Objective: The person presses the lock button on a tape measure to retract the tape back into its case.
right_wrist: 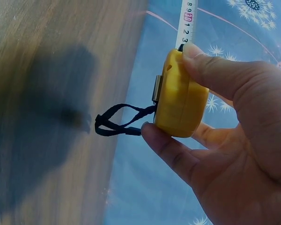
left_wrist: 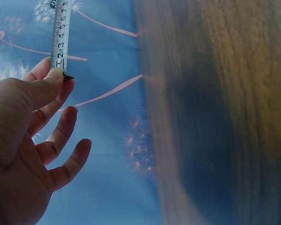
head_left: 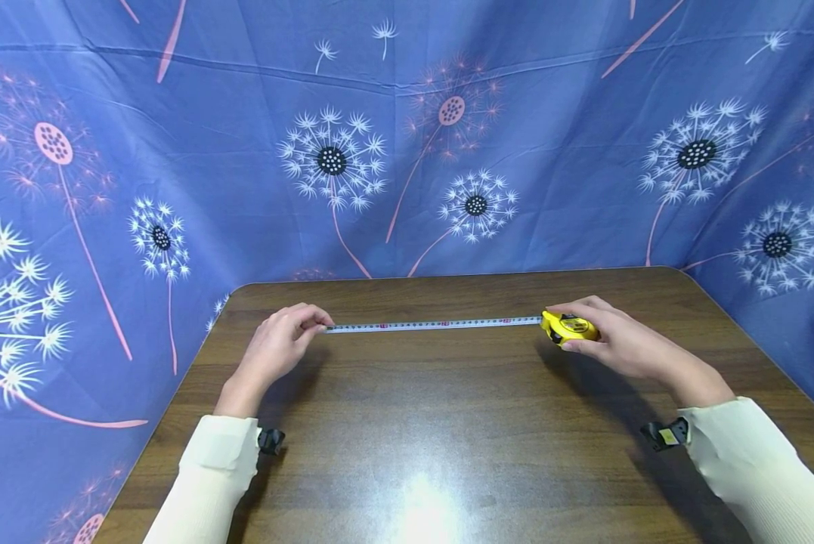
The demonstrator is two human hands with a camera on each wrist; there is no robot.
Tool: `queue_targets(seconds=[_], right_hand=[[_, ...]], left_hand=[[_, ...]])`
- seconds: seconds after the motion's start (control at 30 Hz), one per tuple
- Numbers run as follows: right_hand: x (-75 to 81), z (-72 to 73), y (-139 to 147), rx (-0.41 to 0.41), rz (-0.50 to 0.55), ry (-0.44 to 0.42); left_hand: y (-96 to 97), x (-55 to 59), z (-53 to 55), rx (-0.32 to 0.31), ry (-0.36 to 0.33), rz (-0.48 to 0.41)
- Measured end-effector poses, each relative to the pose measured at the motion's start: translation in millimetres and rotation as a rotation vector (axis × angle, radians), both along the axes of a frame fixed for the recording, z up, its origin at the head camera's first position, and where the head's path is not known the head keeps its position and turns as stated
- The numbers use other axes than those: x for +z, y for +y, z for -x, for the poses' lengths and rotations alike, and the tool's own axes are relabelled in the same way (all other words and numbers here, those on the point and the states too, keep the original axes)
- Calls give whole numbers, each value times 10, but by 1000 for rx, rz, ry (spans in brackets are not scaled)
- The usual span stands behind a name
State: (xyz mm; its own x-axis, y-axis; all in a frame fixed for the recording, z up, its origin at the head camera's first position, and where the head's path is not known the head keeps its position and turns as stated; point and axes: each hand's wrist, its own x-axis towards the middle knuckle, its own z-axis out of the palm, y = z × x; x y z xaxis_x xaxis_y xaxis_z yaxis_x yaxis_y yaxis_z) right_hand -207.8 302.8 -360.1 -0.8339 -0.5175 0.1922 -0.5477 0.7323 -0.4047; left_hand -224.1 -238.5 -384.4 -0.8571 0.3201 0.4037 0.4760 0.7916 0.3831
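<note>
A yellow tape measure (head_left: 570, 329) was held in the right hand (head_left: 627, 341), its case (right_wrist: 182, 103) gripped between thumb and fingers. The tip of the drawn-out white blade (head_left: 434, 325) was pinched between thumb and forefinger of the left hand (head_left: 277, 344), the remaining fingers being loosely spread. The blade was stretched above the brown table (head_left: 407, 400) between the two hands. In the left wrist view, black numerals 2 to 8 were read near the pinched end, where a dark hook (left_wrist: 69, 77) was seen. In the right wrist view, 8, 9, a red-boxed 30, then 1, 2 and 3 were read, the 3 nearest the case. A dark label (head_left: 575, 324) was noted on the case; its print was too small to be read. A black strap (right_wrist: 113, 126) and a metal clip (right_wrist: 157, 88) were seen on the case. Behind the table, a blue cloth (head_left: 243, 151) printed with dandelions was hung
</note>
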Motion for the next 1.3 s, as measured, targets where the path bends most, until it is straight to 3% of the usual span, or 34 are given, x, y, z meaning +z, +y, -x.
queue_targets(seconds=[0.7,1.17,1.3], right_hand=[[-5,19,-112,21,13,16],[-30,26,-186,30,27,49],[-29,27,-220,23,21,22]], left_hand=[[66,2,6,0,-32,-1],[94,-23,-16,24,-12,17],[105,-32,-15,15,-13,16]])
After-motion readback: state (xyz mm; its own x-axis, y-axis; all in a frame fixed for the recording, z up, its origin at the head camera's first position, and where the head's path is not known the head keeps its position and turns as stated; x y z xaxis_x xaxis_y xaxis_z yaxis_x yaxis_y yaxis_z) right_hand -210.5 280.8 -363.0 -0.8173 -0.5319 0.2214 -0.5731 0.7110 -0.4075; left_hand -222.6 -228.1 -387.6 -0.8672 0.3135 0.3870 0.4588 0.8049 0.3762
